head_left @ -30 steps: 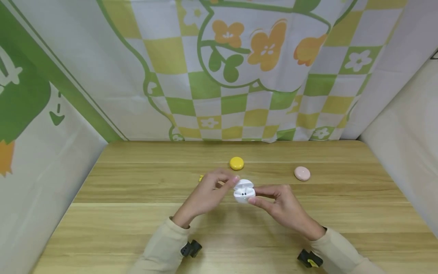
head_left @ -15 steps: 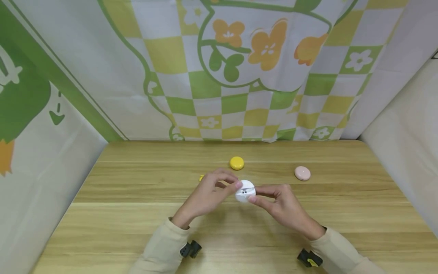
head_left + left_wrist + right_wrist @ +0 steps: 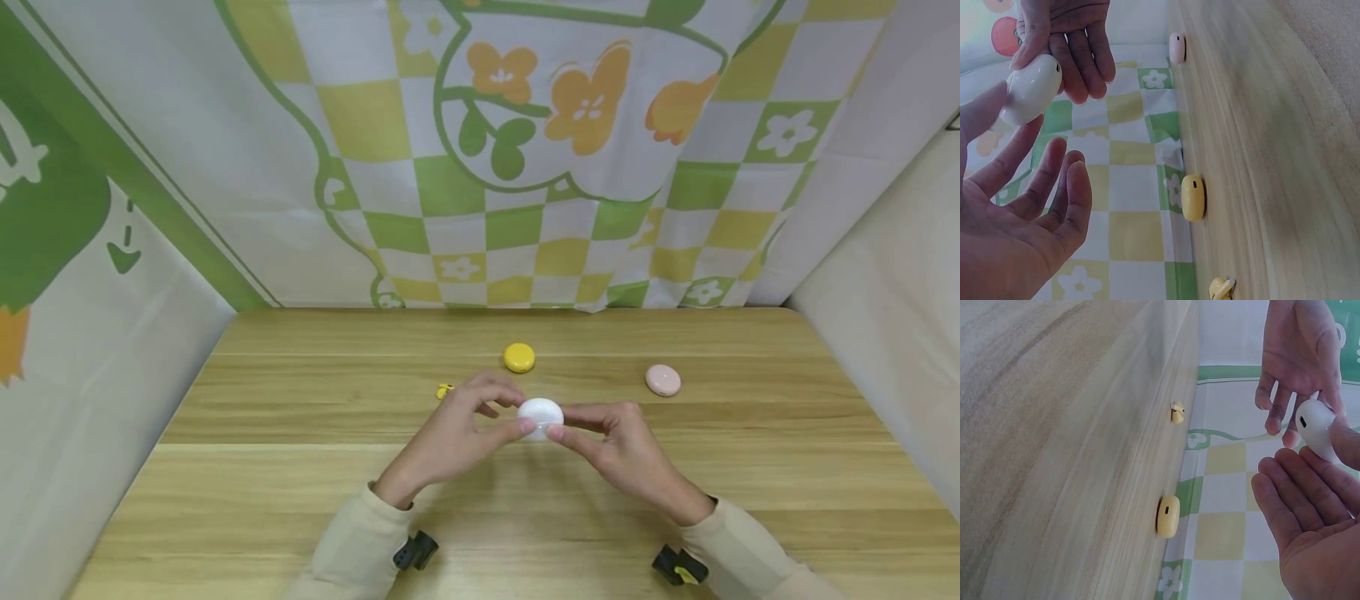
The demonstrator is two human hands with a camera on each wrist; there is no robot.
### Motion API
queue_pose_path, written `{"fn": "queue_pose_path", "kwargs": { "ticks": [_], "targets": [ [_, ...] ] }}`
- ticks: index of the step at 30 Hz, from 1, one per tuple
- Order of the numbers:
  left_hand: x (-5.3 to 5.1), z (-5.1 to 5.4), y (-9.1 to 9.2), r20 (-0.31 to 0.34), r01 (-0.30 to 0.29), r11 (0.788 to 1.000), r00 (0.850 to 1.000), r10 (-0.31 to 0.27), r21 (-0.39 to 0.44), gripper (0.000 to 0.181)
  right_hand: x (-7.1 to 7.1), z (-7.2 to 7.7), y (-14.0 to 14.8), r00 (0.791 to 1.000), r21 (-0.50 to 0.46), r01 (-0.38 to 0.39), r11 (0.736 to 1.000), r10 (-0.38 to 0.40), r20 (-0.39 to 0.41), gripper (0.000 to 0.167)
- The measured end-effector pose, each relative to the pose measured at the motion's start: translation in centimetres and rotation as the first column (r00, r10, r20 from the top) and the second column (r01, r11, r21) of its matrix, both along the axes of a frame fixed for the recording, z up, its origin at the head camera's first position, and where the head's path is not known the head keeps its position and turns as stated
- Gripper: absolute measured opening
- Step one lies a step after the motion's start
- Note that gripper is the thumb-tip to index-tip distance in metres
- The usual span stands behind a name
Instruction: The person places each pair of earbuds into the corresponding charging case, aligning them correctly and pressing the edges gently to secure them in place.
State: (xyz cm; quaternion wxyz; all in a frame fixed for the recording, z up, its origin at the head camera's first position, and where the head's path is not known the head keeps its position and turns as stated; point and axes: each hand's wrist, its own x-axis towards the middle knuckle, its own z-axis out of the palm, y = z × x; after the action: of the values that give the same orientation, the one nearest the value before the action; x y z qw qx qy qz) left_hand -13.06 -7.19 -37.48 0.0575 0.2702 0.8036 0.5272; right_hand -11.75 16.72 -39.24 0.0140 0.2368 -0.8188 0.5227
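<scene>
A white earbud charging case (image 3: 541, 415), its lid down, is held above the table between both hands. My right hand (image 3: 626, 458) pinches its right side between thumb and fingers. On the other side, my left hand (image 3: 457, 429) has its thumb on the front of the case and its index finger behind it. The left wrist view shows the case (image 3: 1034, 90) between the two thumbs, with the remaining left fingers loosely bent. From the right wrist, a small dark port shows on the underside of the case (image 3: 1316, 428).
A yellow case (image 3: 519, 357) lies on the wooden table (image 3: 300, 483) beyond the hands. To its right sits a pink case (image 3: 663, 380). Small yellow earbuds (image 3: 445, 391) lie just past the left hand. A patterned cloth (image 3: 517, 233) hangs behind the table.
The white case's lid has swung down from raised to shut, hiding the dark spots inside. My left thumb has moved from the lid's edge to the case's front. The right hand stays nearly still.
</scene>
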Motion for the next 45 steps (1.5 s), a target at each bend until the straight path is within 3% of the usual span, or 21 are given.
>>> {"fn": "queue_pose_path", "kwargs": {
  "ticks": [7,11,13,18,22,26,34,39,43,45],
  "targets": [
    [0.0,0.0,0.1,0.013,0.001,1.0,1.0,-0.001,0.001,0.021,-0.1,0.0,0.0,1.0,0.045,0.009,0.999,-0.008,-0.009,0.027],
    [0.0,-0.2,0.2,0.028,-0.003,1.0,1.0,0.003,0.001,0.02,-0.2,0.0,0.1,0.991,0.093,-0.004,0.996,0.016,-0.133,0.038],
    [0.0,-0.3,0.2,0.038,-0.009,1.0,0.999,0.009,-0.002,0.02,-0.3,0.0,0.2,0.971,0.131,-0.005,0.991,0.036,-0.237,0.048],
    [-0.1,-0.6,0.4,0.059,-0.022,1.0,0.998,0.023,-0.008,0.021,-0.4,0.0,0.2,0.894,0.208,-0.008,0.978,0.1,-0.437,0.071],
    [0.0,-0.6,0.5,0.062,-0.022,1.0,0.998,0.023,-0.02,0.022,-0.3,0.0,0.1,0.86,0.25,-0.015,0.968,0.14,-0.49,0.075],
    [0.0,-0.7,0.7,0.06,-0.011,0.999,0.998,0.013,-0.03,0.023,-0.2,-0.1,-0.1,0.844,0.282,-0.014,0.959,0.162,-0.51,0.071],
    [0.1,-0.6,0.9,0.066,-0.006,0.998,0.998,0.011,-0.063,0.025,-0.2,-0.2,-0.2,0.843,0.296,-0.019,0.955,0.175,-0.508,0.06],
    [0.1,-0.8,0.6,0.064,-0.042,0.996,0.997,0.047,-0.081,0.028,-0.7,-0.5,0.3,0.844,0.292,-0.004,0.956,0.16,-0.512,0.057],
    [0.0,-0.8,0.1,0.062,-0.09,0.991,0.993,0.096,-0.095,0.032,-1.4,-1.1,1.3,0.873,0.31,0.024,0.95,0.131,-0.47,0.059],
    [-0.1,-0.8,-0.1,0.06,-0.107,0.989,0.992,0.113,-0.103,0.033,-1.8,-1.4,1.9,0.9,0.331,0.034,0.943,0.115,-0.421,0.06]
  ]
}}
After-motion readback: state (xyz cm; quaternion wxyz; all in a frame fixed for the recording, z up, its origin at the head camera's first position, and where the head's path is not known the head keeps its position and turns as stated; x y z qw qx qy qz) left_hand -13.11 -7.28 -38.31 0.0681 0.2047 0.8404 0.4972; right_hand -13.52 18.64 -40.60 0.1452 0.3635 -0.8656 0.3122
